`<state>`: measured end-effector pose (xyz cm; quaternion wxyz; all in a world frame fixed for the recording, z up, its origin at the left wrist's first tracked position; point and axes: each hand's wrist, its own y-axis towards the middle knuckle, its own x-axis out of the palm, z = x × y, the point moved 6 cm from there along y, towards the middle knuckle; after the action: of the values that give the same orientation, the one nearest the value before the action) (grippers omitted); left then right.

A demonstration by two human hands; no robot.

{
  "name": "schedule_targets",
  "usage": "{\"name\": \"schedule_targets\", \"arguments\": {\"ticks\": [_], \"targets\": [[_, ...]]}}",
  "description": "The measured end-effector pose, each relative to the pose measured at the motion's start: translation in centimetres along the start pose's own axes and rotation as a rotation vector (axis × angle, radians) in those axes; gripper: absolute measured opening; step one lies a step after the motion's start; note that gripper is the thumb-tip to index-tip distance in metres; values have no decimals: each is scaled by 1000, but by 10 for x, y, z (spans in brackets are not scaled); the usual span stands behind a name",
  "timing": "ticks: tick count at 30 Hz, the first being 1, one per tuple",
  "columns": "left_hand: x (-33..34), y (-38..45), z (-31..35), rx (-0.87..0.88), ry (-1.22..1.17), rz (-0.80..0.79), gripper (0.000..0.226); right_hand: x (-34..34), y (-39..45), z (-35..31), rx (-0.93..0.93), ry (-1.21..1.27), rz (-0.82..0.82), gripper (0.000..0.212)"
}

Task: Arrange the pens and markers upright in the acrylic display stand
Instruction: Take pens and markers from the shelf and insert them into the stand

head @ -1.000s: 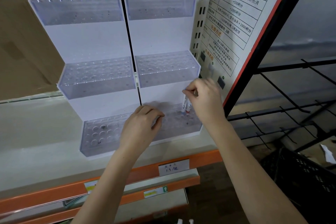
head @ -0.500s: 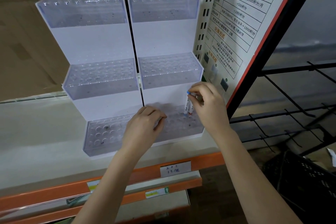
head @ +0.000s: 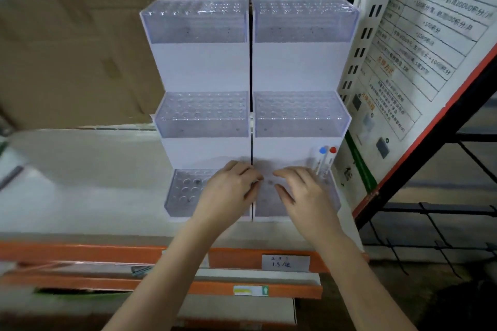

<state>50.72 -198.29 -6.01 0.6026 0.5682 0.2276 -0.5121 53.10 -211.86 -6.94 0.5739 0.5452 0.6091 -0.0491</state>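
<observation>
Two clear acrylic display stands (head: 204,67) (head: 298,67) stand side by side on the shelf, each with three stepped tiers of holes. Two markers stand upright in the right stand's bottom tier at its far right: one with a blue cap (head: 322,154), one with a red cap (head: 332,154). My right hand (head: 304,196) hovers over that tier just left of the markers, fingers apart, holding nothing. My left hand (head: 228,191) rests over the seam between the two bottom tiers, fingers curled loosely, with nothing visible in it.
The pale shelf board (head: 80,174) has an orange front beam (head: 80,252) with a paper label (head: 285,263). A tilted printed sign (head: 419,43) leans at the right beside a black wire rack (head: 443,223). Brown cardboard (head: 67,56) stands behind on the left.
My right hand let go of the markers and moved left and down; both markers now stand alone in the holes. The camera view shifted so the stands sit more central.
</observation>
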Motion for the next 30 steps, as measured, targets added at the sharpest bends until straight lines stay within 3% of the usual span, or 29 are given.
{"name": "schedule_targets", "arguments": {"ticks": [9,13,15,23,30], "targets": [[-73,-60,-90,-184,286,-10,26,58,37,-108,-230,174,-164,24],[-112,-103,-135,-265,320,-10,6,93,49,-174,-321,221,-239,24],[-132,-128,-159,-316,347,-9,8,112,53,-210,-349,231,-265,25],[-193,-222,-268,-454,394,-140,19,205,59,-337,-321,265,-415,28],[-224,-262,-350,-565,392,-162,24,283,72,-404,-243,265,-580,28]]}}
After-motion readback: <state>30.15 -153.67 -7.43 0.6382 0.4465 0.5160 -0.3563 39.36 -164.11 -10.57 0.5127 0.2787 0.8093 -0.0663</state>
